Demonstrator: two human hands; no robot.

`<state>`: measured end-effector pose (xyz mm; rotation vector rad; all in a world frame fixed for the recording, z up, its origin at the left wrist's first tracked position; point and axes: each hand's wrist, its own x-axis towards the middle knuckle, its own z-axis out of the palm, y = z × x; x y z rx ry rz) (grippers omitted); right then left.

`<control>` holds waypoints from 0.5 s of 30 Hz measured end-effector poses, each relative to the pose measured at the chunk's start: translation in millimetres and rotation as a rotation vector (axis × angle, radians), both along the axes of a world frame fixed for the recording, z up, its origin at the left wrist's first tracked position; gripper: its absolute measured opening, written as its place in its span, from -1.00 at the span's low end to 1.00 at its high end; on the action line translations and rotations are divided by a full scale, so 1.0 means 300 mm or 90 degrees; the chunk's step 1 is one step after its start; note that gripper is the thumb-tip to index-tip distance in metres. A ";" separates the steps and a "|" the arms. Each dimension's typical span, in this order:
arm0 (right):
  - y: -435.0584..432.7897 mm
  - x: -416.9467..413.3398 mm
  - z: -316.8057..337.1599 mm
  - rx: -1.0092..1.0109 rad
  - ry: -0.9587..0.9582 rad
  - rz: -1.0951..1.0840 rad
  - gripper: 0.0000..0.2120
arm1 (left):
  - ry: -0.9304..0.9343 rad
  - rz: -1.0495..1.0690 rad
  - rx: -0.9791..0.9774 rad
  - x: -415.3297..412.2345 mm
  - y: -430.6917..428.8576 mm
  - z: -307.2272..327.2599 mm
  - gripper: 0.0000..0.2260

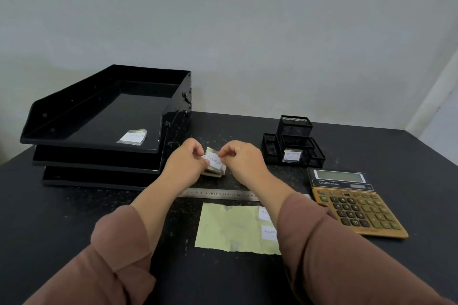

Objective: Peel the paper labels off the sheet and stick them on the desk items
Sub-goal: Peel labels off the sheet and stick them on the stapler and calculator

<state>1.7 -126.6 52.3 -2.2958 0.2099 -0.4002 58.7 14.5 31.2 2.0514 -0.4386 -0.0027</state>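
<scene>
Both hands are out over the black worktop [74, 218], close together in the middle. The left hand [188, 160] and the right hand [241, 156] each pinch one small white label [214, 161] with words on it. The left fingers [202, 156] are curled on its left edge. The right fingers [225, 153] are curled on its top right corner. The label lies over a small pale thing [216, 172] that sits on the worktop, and I cannot tell what that thing is.

Nearer the person lies the pale green sheet [228, 228], flat on the worktop. Two more white stickers [264, 213] are on its right side, partly hidden by the right arm. A metal ruler [218, 193] lies between the sheet and the hands.

On the left is a stack of black trays [104, 116]. The top tray has a white tag [132, 136] stuck inside it. On the right is a black mesh pen holder [293, 131] with a white paper slip [292, 155] on its front. In front of the pen holder is a gold calculator [357, 208]. Both arms wear brown sleeves [119, 250].
</scene>
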 end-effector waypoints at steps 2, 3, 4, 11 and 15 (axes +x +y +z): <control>0.002 0.044 -0.012 -0.014 0.018 -0.011 -0.80 | -0.016 0.017 0.045 0.020 -0.014 0.006 -0.83; 0.004 0.064 -0.019 -0.022 0.026 -0.019 -0.79 | -0.018 0.025 0.065 0.027 -0.021 0.008 -0.84; 0.006 0.078 -0.027 -0.029 0.035 -0.025 -0.77 | -0.018 0.032 0.084 0.029 -0.027 0.008 -0.84; 0.027 0.153 -0.066 -0.058 0.068 -0.035 -0.72 | -0.032 0.064 0.184 0.052 -0.037 -0.004 -0.86; 0.029 0.172 -0.076 -0.077 0.085 -0.043 -0.70 | -0.037 0.068 0.219 0.071 -0.038 -0.010 -0.86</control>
